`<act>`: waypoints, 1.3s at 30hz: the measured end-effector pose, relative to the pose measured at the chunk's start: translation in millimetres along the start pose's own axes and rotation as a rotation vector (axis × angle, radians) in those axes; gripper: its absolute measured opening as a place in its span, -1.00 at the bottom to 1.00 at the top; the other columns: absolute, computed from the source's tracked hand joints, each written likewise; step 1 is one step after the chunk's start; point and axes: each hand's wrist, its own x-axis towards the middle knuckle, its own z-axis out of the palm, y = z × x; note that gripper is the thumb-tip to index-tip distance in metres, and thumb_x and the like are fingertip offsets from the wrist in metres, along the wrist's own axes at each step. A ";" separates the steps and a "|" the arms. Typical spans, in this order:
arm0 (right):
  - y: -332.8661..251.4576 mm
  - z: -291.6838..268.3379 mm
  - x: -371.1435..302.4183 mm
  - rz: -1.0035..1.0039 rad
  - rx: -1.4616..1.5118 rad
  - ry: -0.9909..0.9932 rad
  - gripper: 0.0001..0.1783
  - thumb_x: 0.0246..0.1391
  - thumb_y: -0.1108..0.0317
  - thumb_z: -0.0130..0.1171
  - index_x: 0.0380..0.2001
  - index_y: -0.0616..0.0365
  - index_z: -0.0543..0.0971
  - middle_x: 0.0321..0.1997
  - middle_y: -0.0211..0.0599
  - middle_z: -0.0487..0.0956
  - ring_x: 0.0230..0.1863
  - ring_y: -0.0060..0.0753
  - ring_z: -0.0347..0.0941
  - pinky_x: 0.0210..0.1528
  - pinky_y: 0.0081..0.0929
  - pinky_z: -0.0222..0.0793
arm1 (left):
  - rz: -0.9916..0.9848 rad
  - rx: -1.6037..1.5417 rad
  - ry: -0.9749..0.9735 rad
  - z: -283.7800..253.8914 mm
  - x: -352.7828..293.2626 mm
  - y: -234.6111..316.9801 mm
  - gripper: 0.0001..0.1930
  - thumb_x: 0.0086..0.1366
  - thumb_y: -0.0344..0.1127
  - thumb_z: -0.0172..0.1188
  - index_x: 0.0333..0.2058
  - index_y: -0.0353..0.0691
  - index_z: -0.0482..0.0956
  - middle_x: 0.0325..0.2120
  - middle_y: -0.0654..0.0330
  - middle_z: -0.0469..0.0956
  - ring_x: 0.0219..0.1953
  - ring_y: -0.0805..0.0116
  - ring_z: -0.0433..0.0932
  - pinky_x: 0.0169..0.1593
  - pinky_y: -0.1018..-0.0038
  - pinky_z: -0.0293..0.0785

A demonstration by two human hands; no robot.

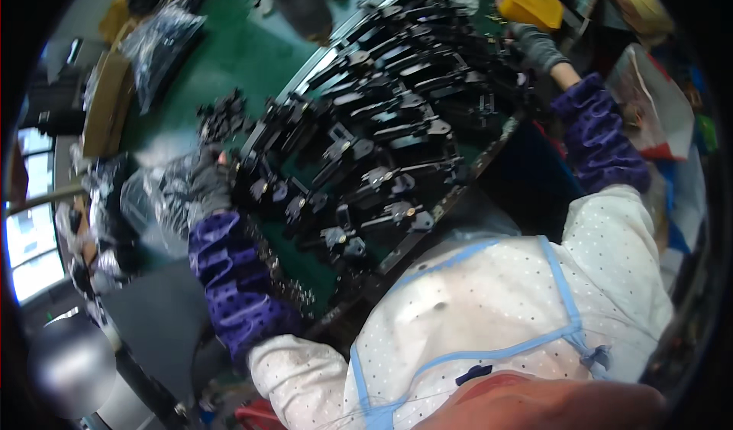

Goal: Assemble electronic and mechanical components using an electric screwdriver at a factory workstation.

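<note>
My left hand (pixel 208 182), in a grey glove with a bare fingertip showing, is at the left end of the rows of black metal parts (pixel 397 113). Its fingers are curled; whatever they may hold is hidden. A small heap of black pieces (pixel 223 117) lies just beyond it. Stretched far to the right, my right hand (pixel 536 48), also gloved in grey, is at the rows' far right end, just below a yellow block-shaped thing (pixel 532 4). Its fingers are too small and blurred to read. Several parts in the rows have shiny plates and brackets.
The parts cover a green table (pixel 237 48) with a dark front edge (pixel 405 250). Clear plastic bags (pixel 164 44) and a cardboard piece (pixel 107 105) are at the left. A grey tool-like body (pixel 298 6) hangs over the far side. A white sack (pixel 649 98) stands beside my right arm.
</note>
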 end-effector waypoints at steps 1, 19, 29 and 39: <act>1.8 -11.0 -4.6 -0.017 0.011 -0.027 -0.86 -0.13 0.42 0.10 -0.44 0.15 0.38 -0.51 -0.17 0.42 -0.45 -0.22 0.35 -0.36 -0.36 0.28 | 0.000 -0.030 0.033 -2.1 3.2 5.0 -0.83 0.02 -0.28 0.17 -0.41 -0.20 0.55 -0.44 0.09 0.52 -0.35 0.10 0.46 -0.18 0.32 0.34; -225.8 -62.8 -50.0 -0.338 0.926 -0.423 -0.82 -0.14 0.42 0.15 -0.39 0.19 0.48 -0.56 -0.50 0.44 -0.53 -0.71 0.36 -0.51 -0.75 0.28 | -0.261 -0.676 0.156 -126.3 -188.1 138.6 -0.78 -0.08 -0.50 0.32 -0.42 -0.28 0.48 -0.41 0.14 0.54 -0.39 0.37 0.51 -0.26 0.53 0.41; -350.2 14.5 -94.3 -0.700 0.861 -0.954 -0.86 -0.17 0.44 0.21 -0.47 0.25 0.52 -0.58 -0.45 0.46 -0.48 -0.66 0.38 -0.40 -0.65 0.33 | -0.065 -0.676 0.367 -90.3 -249.0 178.0 -0.70 -0.14 -0.51 0.33 -0.37 -0.23 0.47 -0.35 0.07 0.53 -0.30 0.18 0.53 -0.24 0.42 0.48; -364.2 22.9 -107.9 -0.554 0.865 -1.127 -0.89 -0.14 0.44 0.16 -0.47 0.22 0.52 -0.58 -0.45 0.48 -0.52 -0.70 0.38 -0.46 -0.67 0.35 | 0.142 -0.703 0.397 -68.8 -253.7 164.8 -0.68 -0.08 -0.52 0.25 -0.29 -0.12 0.47 -0.30 0.11 0.51 -0.23 0.12 0.50 -0.18 0.29 0.42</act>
